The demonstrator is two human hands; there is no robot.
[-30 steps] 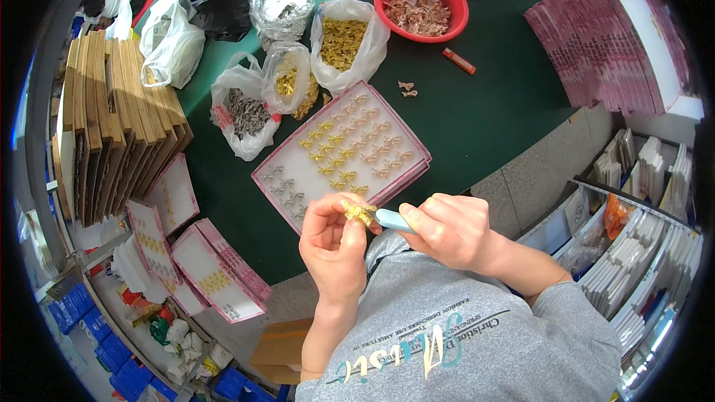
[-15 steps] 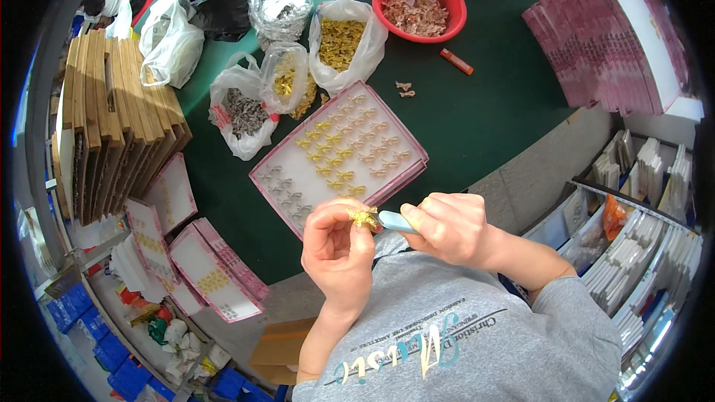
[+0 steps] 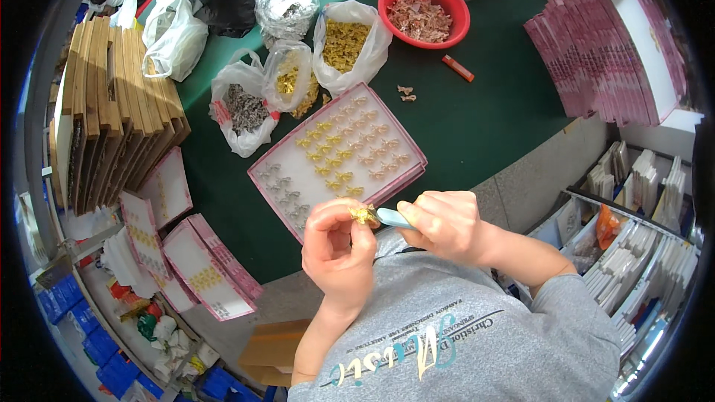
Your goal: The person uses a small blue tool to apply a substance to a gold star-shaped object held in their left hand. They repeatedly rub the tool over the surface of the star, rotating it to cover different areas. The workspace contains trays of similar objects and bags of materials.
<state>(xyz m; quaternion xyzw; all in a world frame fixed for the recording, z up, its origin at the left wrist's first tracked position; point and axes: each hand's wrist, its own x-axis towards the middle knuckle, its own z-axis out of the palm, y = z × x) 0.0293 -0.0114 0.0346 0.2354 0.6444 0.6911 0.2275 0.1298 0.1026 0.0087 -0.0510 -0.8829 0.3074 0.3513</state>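
Between my left thumb and fingers I pinch a small shiny gold bow-shaped piece (image 3: 363, 214); my left hand (image 3: 337, 257) is curled around it in front of my shirt. My right hand (image 3: 450, 229) is closed on a light-blue-handled tool (image 3: 393, 219), whose tip meets or nearly meets the gold piece; its working end is too small to make out. Just beyond my hands lies a white board with pink edges (image 3: 313, 187), tilted on the table. Silver bow-shaped pieces (image 3: 283, 184), gold ones (image 3: 324, 150) and rose-gold ones (image 3: 381, 145) are set on it in rows.
Plastic bags of gold pieces (image 3: 344, 45) and silver-grey pieces (image 3: 246, 110), and a red bowl (image 3: 463, 9) of rose pieces, stand on the green table (image 3: 491, 97). An orange-red stick (image 3: 458, 68) lies nearby. Pink-edged boards (image 3: 588, 52) are stacked right, wooden-edged panels (image 3: 119, 119) left.
The view has shifted slightly. Both hands keep almost the same place and grip, and the blue-handled tool stays at the gold piece with a very small movement.
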